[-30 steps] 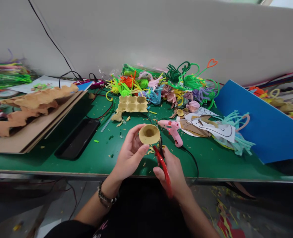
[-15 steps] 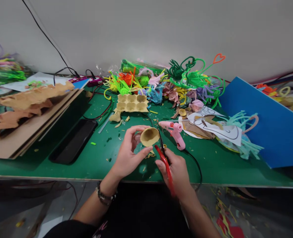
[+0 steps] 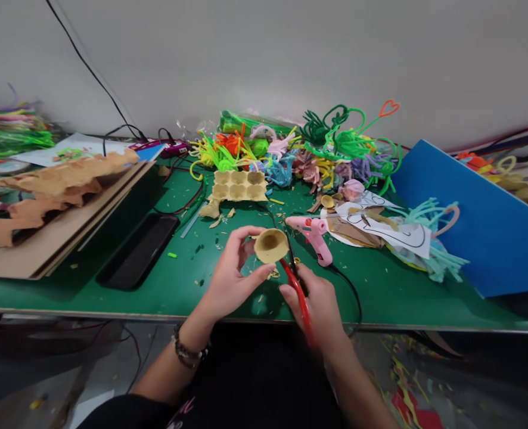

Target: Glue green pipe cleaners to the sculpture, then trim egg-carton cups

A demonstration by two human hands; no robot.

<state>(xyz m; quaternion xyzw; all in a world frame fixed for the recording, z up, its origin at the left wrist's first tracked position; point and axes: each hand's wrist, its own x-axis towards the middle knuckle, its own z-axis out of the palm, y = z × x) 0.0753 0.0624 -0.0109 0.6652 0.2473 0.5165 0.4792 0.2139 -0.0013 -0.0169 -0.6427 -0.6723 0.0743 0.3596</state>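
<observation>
Between the thumb and fingers of my left hand [image 3: 232, 275] is a tan egg carton cup [image 3: 272, 245], its hollow side facing me. My right hand [image 3: 318, 304] is closed around the handles of red scissors [image 3: 300, 298]. Their dark blades point up and away, close against the cup's right edge; whether they touch it I cannot tell. Small tan trimmings lie on the green table [image 3: 241, 301] below the cup. Beyond my hands sits the rest of the egg carton [image 3: 239, 186], with a torn edge. A pink glue gun [image 3: 314, 237] lies just right of the scissors.
A black phone [image 3: 139, 251] and stacked cardboard [image 3: 44, 238] occupy the left side. Piled pipe cleaners [image 3: 335, 149] line the wall. Paper cutouts [image 3: 380, 223] lie at the right before a slanted blue board [image 3: 474, 220]. The glue gun's cord runs over the front edge.
The cup has tilted slightly, so more of its inside shows. Both hands keep nearly the same position and grip. The whole view has shifted a little.
</observation>
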